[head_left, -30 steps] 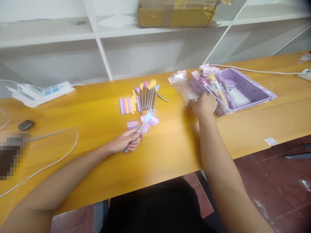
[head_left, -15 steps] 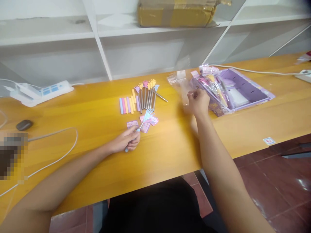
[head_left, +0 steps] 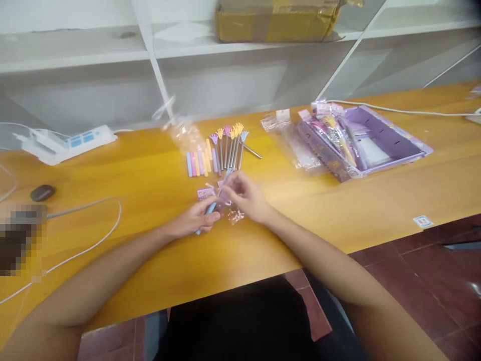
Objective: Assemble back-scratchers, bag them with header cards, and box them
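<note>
Gripping a blue-handled scratcher (head_left: 211,207) well left of the purple box (head_left: 393,131), a person's left hand (head_left: 193,219) closes around the handle while the right hand (head_left: 248,197), fingertips together, pinches clear plastic (head_left: 236,216) near the blue head. Printed cards (head_left: 204,192) left of the box, lettering too small to read, sit partly blocked by the hands. Pastel tubes (head_left: 195,164) and hand-topped metal rods (head_left: 226,153) also lie left of it, with clear bags (head_left: 300,150) just beside.

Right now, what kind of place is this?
Maybe a workroom or office: there's a long wooden table, white shelves with a taped cardboard box on them, and a power strip.
</note>
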The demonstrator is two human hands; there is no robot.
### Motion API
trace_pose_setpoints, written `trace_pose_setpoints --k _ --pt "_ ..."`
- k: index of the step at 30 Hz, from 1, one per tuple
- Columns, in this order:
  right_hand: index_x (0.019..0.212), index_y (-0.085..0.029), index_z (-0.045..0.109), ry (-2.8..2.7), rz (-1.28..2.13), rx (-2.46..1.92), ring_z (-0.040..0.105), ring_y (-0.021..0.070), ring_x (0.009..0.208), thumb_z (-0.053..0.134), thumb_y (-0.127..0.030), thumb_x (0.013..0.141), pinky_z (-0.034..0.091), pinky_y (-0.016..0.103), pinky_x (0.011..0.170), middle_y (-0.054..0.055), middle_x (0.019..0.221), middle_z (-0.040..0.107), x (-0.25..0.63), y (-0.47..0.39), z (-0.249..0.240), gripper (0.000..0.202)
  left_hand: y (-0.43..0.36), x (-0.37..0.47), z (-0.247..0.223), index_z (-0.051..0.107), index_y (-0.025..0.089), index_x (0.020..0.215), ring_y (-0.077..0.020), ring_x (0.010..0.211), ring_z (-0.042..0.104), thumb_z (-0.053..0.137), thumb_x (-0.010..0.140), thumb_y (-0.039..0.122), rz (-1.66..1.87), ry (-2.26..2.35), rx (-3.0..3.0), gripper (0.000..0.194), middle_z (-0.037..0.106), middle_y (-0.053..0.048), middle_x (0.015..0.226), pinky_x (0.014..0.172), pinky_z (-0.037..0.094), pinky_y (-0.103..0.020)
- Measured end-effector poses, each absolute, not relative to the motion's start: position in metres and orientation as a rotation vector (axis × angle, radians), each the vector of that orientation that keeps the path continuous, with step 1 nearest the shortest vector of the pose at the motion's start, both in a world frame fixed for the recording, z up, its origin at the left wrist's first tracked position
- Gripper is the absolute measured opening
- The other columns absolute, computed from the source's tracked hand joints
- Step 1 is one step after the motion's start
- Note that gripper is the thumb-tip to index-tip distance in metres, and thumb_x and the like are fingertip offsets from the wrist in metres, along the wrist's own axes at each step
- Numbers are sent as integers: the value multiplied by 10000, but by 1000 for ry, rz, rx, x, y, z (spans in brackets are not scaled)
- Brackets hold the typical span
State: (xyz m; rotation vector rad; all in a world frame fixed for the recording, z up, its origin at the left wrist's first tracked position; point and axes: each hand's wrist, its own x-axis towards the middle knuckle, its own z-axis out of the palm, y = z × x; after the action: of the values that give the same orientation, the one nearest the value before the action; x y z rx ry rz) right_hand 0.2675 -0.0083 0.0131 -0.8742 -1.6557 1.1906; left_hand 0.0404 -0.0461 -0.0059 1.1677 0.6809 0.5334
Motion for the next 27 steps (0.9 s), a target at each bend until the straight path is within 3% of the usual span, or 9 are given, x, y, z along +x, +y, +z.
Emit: trace_pose_setpoints --k 3,5,8,12,15,18,24,27 --pt "947 -220 551 -1794 1231 -803 469 137 659 672 -675 1007 413 294 639 -2 768 559 260 -17 7 475 -46 39 -11 610 206 1254 -69 479 356 700 1001 626 541 783 1232 498 379 105 654 459 299 -197" --pt "914 -219 537 -1754 1301 -779 488 138 657 566 -735 1042 429 299 638 2 768 562 261 -16 6 533 -46 39 -13 635 191 1167 -72 462 350 668 1015 639 564 847 1263 474 371 108 610 455 310 -198" --pt "955 -221 542 -1611 1438 -830 516 124 607 554 -786 1022 431 279 548 -7 792 583 263 -11 3 569 -46 40 -9 663 184 1063 -82 458 378 664 1009 648 558 902 1331 467 430 88 584 449 330 -202" --pt "1100 -220 582 -1521 1614 -836 562 115 584 777 -739 888 465 248 480 -21 823 633 261 -3 -4 594 -45 42 0 737 183 975 -112 520 476 682 1008 586 532 907 1499 409 519 46 594 511 402 -219" --pt "996 -199 614 -1555 1681 -812 612 138 625 790 -709 890 517 261 546 -1 762 651 257 -3 -8 550 -43 44 2 794 203 877 -177 769 630 737 976 505 597 900 1674 323 647 -23 713 718 515 -261" --pt "965 -192 656 -1527 1646 -827 624 148 691 773 -739 888 552 285 650 20 789 664 259 0 -6 565 -42 45 0 812 208 832 -213 921 676 780 942 461 661 868 1687 278 743 -61 889 881 539 -316" --pt "991 -229 630 -1096 1466 -806 579 145 824 775 -639 917 561 270 750 24 936 586 286 18 12 441 -40 41 -10 811 173 837 -203 844 702 825 915 505 813 926 1476 341 775 -71 884 827 550 -316" --pt "932 -225 576 -1041 1421 -781 495 128 726 736 -557 958 513 247 649 9 853 496 300 22 24 369 -37 39 -18 799 165 836 -179 820 691 852 897 537 1021 1000 1342 381 774 -58 855 817 544 -295"
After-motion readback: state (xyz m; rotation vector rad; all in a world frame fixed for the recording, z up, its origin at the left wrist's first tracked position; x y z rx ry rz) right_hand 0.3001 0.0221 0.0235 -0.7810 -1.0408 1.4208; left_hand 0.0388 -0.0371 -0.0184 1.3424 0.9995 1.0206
